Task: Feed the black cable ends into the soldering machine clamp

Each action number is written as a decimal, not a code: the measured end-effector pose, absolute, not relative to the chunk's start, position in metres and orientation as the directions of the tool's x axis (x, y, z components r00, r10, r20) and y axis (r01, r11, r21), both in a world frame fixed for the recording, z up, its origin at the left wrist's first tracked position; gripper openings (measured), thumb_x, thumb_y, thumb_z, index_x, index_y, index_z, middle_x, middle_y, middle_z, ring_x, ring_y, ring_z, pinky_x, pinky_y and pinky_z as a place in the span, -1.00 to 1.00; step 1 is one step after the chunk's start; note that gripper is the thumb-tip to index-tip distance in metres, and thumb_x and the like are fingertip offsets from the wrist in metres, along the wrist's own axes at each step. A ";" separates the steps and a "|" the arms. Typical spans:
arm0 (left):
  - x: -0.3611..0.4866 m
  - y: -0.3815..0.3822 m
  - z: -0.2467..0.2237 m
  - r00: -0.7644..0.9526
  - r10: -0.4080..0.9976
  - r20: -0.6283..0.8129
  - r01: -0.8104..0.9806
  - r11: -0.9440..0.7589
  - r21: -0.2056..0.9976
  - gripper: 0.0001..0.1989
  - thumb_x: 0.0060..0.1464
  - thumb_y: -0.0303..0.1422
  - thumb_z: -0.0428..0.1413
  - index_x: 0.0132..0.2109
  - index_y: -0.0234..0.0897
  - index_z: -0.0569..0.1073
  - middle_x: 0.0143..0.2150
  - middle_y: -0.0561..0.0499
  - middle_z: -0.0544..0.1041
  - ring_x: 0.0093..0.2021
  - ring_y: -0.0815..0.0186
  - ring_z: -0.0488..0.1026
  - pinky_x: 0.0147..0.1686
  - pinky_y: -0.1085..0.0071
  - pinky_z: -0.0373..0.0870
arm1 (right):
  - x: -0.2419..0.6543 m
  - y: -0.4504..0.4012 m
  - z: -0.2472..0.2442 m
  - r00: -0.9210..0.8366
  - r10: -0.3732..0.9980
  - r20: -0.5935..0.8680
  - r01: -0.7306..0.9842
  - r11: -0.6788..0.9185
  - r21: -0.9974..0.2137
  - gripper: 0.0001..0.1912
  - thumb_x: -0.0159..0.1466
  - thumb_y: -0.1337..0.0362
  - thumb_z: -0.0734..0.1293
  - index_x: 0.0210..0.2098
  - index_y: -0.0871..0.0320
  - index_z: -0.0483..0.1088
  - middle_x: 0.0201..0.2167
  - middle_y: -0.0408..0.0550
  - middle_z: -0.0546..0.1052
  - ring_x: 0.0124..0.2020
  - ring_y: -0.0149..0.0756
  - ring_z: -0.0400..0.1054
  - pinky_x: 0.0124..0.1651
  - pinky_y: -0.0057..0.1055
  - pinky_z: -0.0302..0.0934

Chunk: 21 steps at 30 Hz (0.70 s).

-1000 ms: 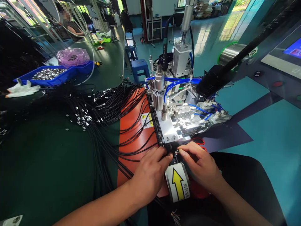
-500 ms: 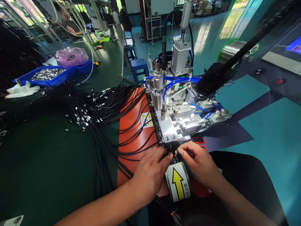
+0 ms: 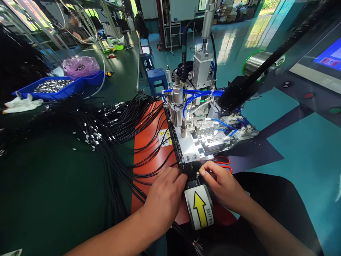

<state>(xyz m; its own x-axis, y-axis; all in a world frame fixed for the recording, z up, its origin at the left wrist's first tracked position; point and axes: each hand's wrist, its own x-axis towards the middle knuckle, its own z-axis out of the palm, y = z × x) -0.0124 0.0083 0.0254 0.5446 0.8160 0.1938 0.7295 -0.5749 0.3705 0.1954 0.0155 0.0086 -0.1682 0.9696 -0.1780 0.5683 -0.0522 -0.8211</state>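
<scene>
Black track [image 3: 189,168], fine wire end [image 3: 197,174]: steadiness counts

In the head view, the left hand [image 3: 165,191] lies palm down, fingers loosely curled at the track; whether it grips a cable is hidden. The right hand [image 3: 223,183] has thumb and forefinger pinched together beside the wire end, just beyond the arrow label [image 3: 199,209]; anything between them is too small to tell. Bracing the left fingers and nudging lightly would likely keep strands straight; tugging could splay them.
</scene>
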 end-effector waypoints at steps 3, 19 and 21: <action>-0.014 0.009 0.023 0.556 0.807 0.201 0.714 -0.587 0.382 -0.84 0.24 -0.58 0.04 -0.22 -0.30 0.48 -0.33 -0.01 0.39 -0.30 0.20 0.30 -0.31 0.29 0.30 | 0.196 0.016 0.009 -0.189 0.970 -0.151 0.577 -0.014 -0.816 -0.77 0.44 0.22 0.13 -0.33 0.09 0.31 -0.45 -0.20 0.41 -0.41 -0.32 0.32 -0.33 -0.39 0.17; -0.013 0.015 0.032 0.582 0.800 0.147 0.736 -0.595 0.324 -0.86 0.26 -0.52 0.06 -0.24 -0.30 0.50 -0.36 -0.01 0.43 -0.32 0.19 0.34 -0.29 0.25 0.35 | 0.193 0.015 0.005 -0.225 0.966 -0.126 0.627 0.045 -0.778 -0.77 0.45 0.27 0.08 -0.35 0.08 0.21 -0.47 -0.19 0.36 -0.44 -0.32 0.27 -0.35 -0.38 0.13; -0.013 0.015 0.037 0.593 0.794 0.133 0.754 -0.605 0.256 -0.86 0.24 -0.52 0.07 -0.28 -0.30 0.50 -0.35 -0.03 0.45 -0.32 0.16 0.36 -0.28 0.19 0.38 | 0.191 0.016 0.003 -0.213 0.968 -0.135 0.622 0.028 -0.783 -0.77 0.45 0.27 0.09 -0.36 0.08 0.20 -0.48 -0.20 0.35 -0.45 -0.32 0.27 -0.36 -0.38 0.13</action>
<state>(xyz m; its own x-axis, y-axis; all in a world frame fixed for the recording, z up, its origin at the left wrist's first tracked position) -0.0127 0.0151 0.0368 0.5929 0.7943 0.1327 0.7535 -0.6053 0.2565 0.1915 0.0158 0.0034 -0.2132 0.9677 -0.1347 0.6220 0.0281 -0.7825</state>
